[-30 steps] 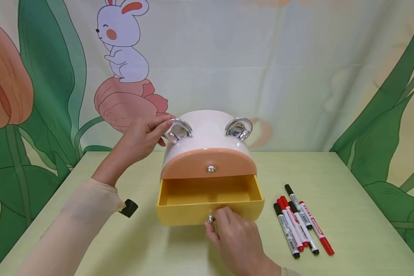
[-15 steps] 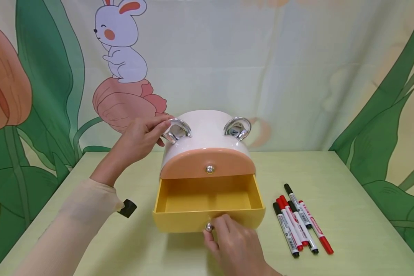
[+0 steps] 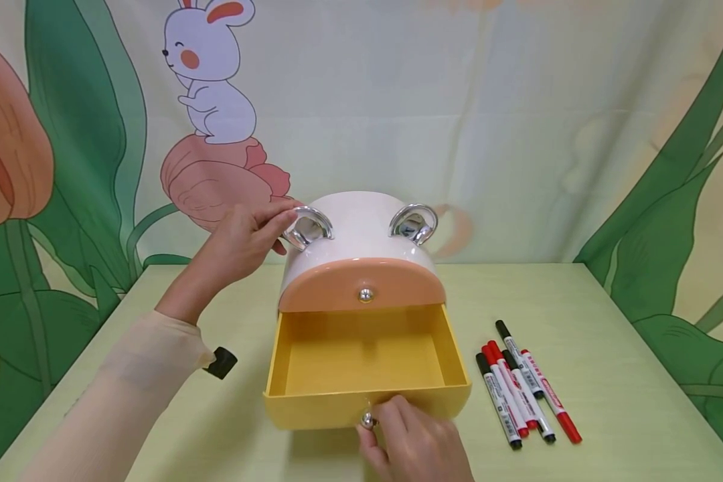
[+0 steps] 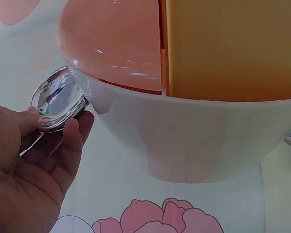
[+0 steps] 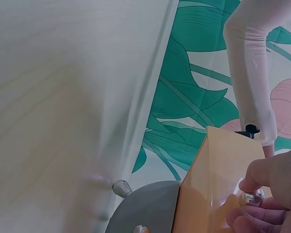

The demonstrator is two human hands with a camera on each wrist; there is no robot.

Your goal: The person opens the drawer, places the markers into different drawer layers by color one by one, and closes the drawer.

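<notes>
A white storage box [image 3: 361, 217] with two silver ear-shaped rings stands on the table. Its upper orange drawer [image 3: 325, 284] is closed, while the lower yellow drawer [image 3: 367, 355] is pulled far out, with nothing inside. My left hand [image 3: 237, 241] pinches the left silver ear [image 3: 308, 227] between thumb and fingers; the left wrist view shows that ear [image 4: 60, 97] close up. At the front of the yellow drawer, my right hand [image 3: 418, 438] pinches the round silver knob [image 3: 368, 420]. The right wrist view shows thumb and fingers around this knob [image 5: 252, 198].
Several red and black markers [image 3: 524, 388] lie in a loose bunch on the pale green table [image 3: 626, 335], right of the box. A curtain [image 3: 518, 134] printed with a rabbit and plants hangs behind. A black piece [image 3: 221, 363] sticks out at the left sleeve.
My right hand has drawn the yellow drawer further out toward me, showing more of its inside. The left hand keeps its hold on the ear, and the markers lie still.
</notes>
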